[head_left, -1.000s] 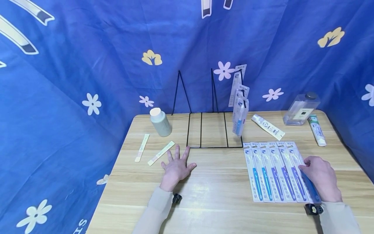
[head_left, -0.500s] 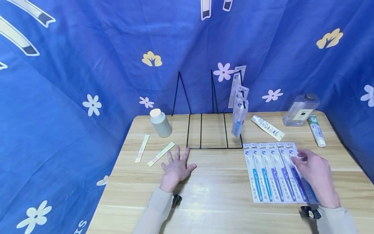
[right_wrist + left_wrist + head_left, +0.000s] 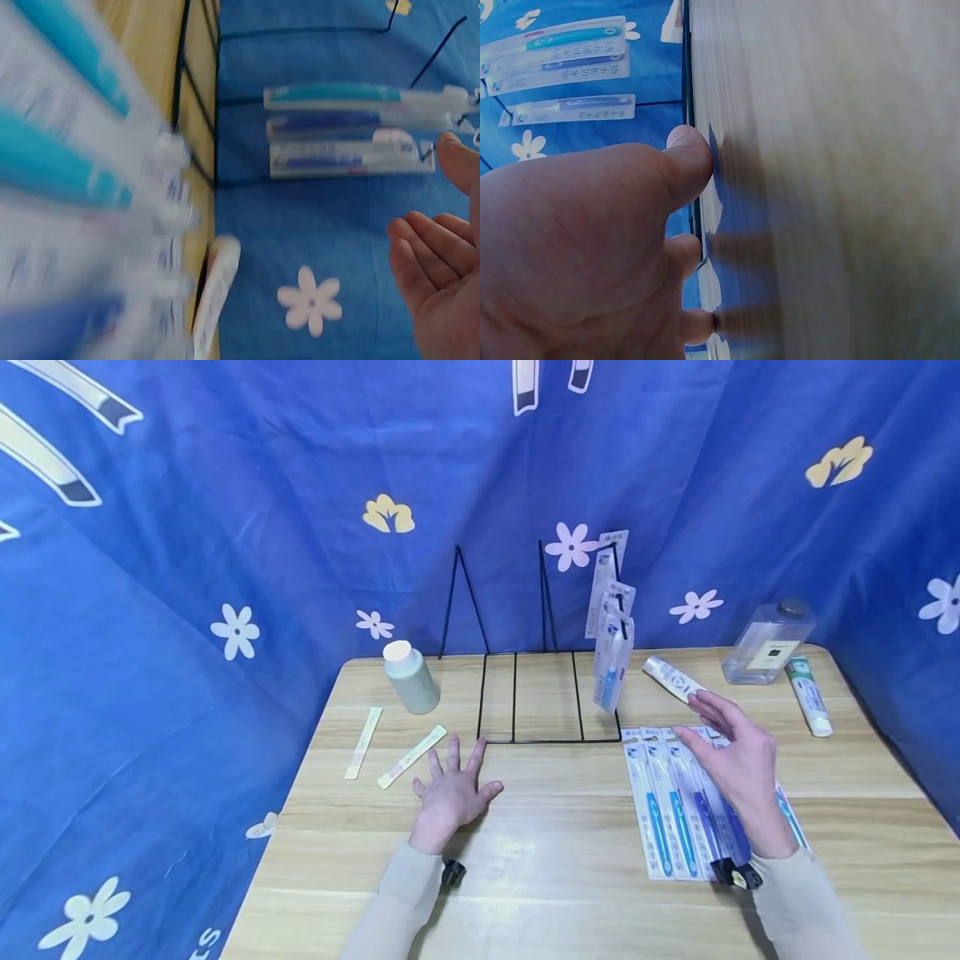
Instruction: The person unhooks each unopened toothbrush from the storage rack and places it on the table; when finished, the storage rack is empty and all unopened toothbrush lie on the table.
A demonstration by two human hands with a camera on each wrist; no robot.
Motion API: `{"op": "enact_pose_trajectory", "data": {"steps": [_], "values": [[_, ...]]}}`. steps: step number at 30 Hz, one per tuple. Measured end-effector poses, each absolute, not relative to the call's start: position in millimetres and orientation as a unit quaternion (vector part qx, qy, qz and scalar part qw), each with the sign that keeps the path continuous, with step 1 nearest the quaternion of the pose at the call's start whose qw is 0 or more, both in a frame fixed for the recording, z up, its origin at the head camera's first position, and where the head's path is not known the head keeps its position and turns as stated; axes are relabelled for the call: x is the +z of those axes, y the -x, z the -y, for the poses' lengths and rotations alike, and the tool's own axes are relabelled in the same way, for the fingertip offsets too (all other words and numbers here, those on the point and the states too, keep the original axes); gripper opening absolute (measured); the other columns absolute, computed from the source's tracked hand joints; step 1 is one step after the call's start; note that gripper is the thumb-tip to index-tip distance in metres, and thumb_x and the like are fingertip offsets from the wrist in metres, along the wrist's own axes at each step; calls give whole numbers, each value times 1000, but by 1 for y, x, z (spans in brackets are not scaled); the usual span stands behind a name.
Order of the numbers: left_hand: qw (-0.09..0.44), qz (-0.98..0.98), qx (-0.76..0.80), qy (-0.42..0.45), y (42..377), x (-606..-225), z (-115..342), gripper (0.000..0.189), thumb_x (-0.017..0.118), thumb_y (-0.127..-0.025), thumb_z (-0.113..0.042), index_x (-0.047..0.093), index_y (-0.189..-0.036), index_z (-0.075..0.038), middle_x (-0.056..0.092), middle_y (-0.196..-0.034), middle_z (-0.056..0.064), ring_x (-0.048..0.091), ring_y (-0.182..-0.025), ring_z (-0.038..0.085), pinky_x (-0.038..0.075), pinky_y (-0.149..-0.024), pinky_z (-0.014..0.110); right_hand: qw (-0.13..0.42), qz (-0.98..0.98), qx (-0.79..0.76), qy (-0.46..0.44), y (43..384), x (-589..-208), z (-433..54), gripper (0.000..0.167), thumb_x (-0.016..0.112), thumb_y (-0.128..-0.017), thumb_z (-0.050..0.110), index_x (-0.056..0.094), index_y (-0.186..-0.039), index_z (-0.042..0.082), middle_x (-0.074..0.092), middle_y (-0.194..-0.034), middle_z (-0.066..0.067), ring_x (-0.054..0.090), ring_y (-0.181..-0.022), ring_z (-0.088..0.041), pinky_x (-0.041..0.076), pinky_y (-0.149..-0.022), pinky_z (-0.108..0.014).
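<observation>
My left hand (image 3: 450,802) rests on the table with fingers spread, its fingertips beside the front left corner of a black wire rack (image 3: 540,742). My right hand (image 3: 738,768) hovers over a row of packaged toothbrushes (image 3: 660,810), covering part of them, with thumb and fingers apart. The right wrist view has nothing between the fingers of that hand (image 3: 442,281). Several packaged toothbrushes (image 3: 613,664) hang from the rack's right side. Beyond my right fingertips lies a white tube (image 3: 670,677), its lower end hidden behind them.
Two thin paper strips (image 3: 364,743) lie left of the rack, near a grey-green bottle with a white cap (image 3: 412,678). At the back right stand a clear bottle with a dark cap (image 3: 768,643) and a green-and-white toothpaste tube (image 3: 808,696). Blue cloth (image 3: 300,568) hangs behind.
My right hand has left the right end of the toothbrush row and moved left and away from me, rising over the packs. The left hand stays in place.
</observation>
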State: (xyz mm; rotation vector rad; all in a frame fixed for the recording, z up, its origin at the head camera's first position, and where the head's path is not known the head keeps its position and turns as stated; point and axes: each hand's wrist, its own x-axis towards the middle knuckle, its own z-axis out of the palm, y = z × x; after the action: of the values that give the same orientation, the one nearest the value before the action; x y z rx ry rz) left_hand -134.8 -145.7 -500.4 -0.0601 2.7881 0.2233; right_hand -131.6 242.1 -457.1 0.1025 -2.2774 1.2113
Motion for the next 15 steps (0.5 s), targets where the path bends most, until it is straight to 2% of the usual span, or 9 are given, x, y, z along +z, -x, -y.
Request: {"op": "enact_pose_trajectory", "data": {"steps": [5,11,15], "values": [[169,-982,82,20,134,-501,145,80,47,-96,-70,13,-162,-42,1,-173,11,4,-155,53,23,-107,85,259,829,492,-51,144,-452,-220,60,89,-77,9,66,-132,10,74,-125,-13,59,-107,20,45,-93,-2],[166,-983,82,21,135,-501,146,80,47,-96,-70,13,-162,-42,1,-173,10,3,-155,53,24,-107,84,249,805,532,-78,163,-451,-202,58,89,-77,7,67,-131,8,74,-124,-13,64,-108,12,49,-95,-7],[167,-982,83,22,134,-500,146,80,47,-95,-71,13,-162,-42,1,-173,10,3,-155,52,24,-108,84,233,806,539,-75,175,-450,-189,57,87,-80,11,66,-133,7,72,-127,-14,71,-114,-13,49,-96,-8]]}}
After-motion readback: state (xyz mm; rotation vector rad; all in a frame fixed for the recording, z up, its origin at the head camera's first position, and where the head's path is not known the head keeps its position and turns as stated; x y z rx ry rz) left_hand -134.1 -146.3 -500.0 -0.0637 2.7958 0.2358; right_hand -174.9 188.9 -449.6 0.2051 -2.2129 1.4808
